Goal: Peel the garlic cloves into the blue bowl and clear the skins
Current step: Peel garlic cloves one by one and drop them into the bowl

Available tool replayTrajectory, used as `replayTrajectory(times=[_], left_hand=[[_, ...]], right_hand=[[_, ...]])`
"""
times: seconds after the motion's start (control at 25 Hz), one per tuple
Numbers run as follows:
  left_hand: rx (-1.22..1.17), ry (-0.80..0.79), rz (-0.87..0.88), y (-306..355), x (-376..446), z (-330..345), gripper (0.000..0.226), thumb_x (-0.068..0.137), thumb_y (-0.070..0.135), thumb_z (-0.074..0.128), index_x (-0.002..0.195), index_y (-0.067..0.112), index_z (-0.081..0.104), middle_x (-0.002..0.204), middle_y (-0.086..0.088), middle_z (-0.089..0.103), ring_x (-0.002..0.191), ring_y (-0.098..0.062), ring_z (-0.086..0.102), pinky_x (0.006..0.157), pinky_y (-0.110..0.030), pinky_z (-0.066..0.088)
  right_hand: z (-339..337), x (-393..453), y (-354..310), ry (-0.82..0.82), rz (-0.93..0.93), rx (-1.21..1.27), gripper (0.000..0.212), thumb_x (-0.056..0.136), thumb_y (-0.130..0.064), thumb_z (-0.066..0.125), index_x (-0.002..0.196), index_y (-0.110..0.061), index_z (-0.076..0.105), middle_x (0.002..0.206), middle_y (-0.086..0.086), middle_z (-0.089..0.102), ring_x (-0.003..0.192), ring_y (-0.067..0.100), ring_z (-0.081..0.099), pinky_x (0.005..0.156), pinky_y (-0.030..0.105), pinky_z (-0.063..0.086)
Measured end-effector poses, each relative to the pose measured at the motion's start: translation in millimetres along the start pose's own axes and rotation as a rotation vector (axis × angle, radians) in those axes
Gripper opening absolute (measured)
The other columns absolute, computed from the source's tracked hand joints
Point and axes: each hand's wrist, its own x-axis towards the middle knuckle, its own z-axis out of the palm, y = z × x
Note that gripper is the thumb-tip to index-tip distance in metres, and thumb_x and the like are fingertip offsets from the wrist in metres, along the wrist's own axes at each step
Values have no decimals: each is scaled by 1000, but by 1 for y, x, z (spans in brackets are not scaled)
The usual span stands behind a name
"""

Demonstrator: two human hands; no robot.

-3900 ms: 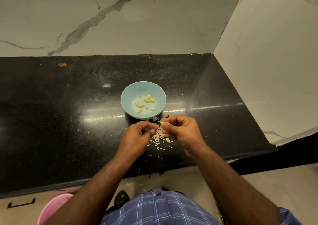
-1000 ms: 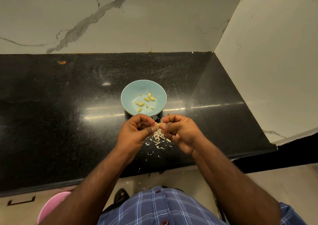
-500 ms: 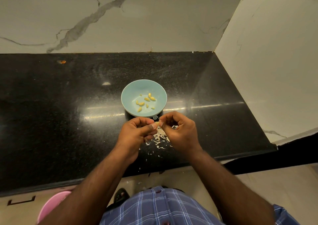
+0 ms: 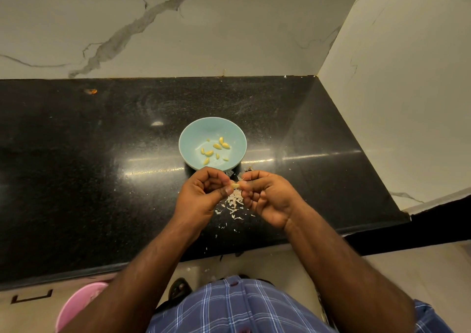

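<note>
A blue bowl stands on the black counter and holds several peeled yellow garlic cloves. Just in front of it, my left hand and my right hand meet fingertip to fingertip over the counter. Between them they pinch one small pale garlic clove, whose yellow flesh shows. Under the hands lies a pile of white garlic skins, with loose flakes scattered toward the counter's front edge.
The black counter ends at marble walls behind and to the right. Its front edge runs below my forearms. A pink bucket stands on the floor at lower left. An orange speck lies at the far left of the counter.
My right hand has rolled back, palm side more upward, after turning over the clove half a second ago. Both hands stay at the same spot, and the clove shows more bare flesh.
</note>
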Motion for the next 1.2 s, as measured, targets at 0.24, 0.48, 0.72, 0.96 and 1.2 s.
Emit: replayTrajectory(times=[0.24,0.48,0.72,0.96,1.2], left_hand=[[-34,19,-33,0,-1,2,19,84,-4,75,96,8,68,90,-7,76,87,-18,73,74,-25,58],[-78,56,-79,1,-1,1,18,84,-2,76,96,8,68,87,-5,76,84,-17,73,68,-23,56],[-227,36,-291,9,-3,3,13,84,2,73,94,8,68,79,-9,72,70,-15,66,60,-22,52],[-515,-74,-559,13,-1,3,16,78,6,69,94,9,68,80,-6,68,64,-11,66,55,-18,52],[-505,-26,-494,10,-1,5,19,78,6,71,97,9,69,79,-6,71,68,-12,69,58,-18,54]], right_hand=[[-2,-2,2,28,-306,-410,20,95,7,58,95,-9,71,73,1,63,64,9,53,61,23,46],[-6,1,6,-12,-438,-522,9,95,-9,68,99,-15,73,81,1,74,76,11,67,71,26,56],[-5,2,13,-54,-522,-423,26,84,10,72,94,-15,73,81,-2,73,80,8,69,72,20,55],[-5,8,20,-49,-696,-499,34,85,11,71,91,-23,73,85,-5,76,87,14,73,80,31,60],[-7,9,19,-75,-597,-451,22,94,3,65,101,-15,74,91,4,75,84,11,71,77,24,56]])
